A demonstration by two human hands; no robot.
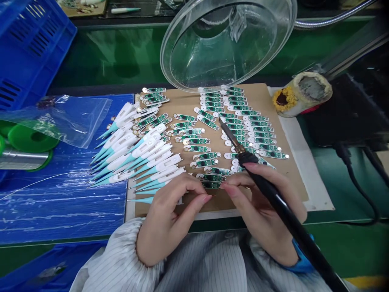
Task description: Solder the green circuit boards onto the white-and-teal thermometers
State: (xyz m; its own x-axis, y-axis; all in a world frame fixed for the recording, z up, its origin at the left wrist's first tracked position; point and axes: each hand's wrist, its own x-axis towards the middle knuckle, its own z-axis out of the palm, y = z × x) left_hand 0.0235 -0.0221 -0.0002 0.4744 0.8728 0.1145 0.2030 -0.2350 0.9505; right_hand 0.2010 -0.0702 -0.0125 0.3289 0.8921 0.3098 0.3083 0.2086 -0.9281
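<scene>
My right hand [264, 211] grips a black soldering iron [275, 196], its metal tip pointing up and away over the rows of boards. That hand's thumb and forefinger also meet at the end of a small green circuit board [211, 185]. Opposite it, my left hand [168, 219] is closed in a pinch; what lies between its fingertips is too small to make out. White-and-teal digital thermometer casings [148, 148] are piled beside the left hand. Beyond both hands, many small green circuit boards [259, 134] on white strips lie in columns, some with round metal discs.
A brown board [291, 178] lies under the parts. Above it hangs a clear round magnifier-like shield [225, 77]. At right stand a crusted tip-cleaning pot [304, 95] and black cables [361, 178]. At left are a solder spool [26, 158], plastic bag [75, 121] and blue crate [33, 52].
</scene>
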